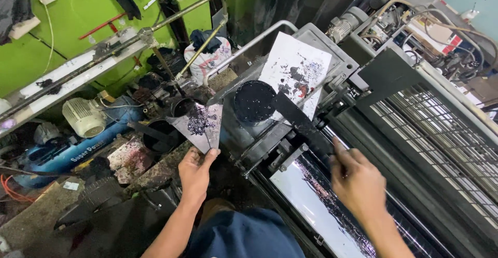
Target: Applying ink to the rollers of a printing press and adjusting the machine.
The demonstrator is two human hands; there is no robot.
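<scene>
An open ink tin (253,100), full of black ink, sits on the press (415,133) by a stained paper sheet (298,66). A second dark tin (181,106) stands lower left. The room is a cluttered workshop with green walls (78,14) and a blue compressor (78,146). The left hand (196,171) pinches an ink-smeared card (199,123), left of the tin. The right hand (358,180) grips a black ink knife (298,118) over the shiny roller (316,206).
</scene>
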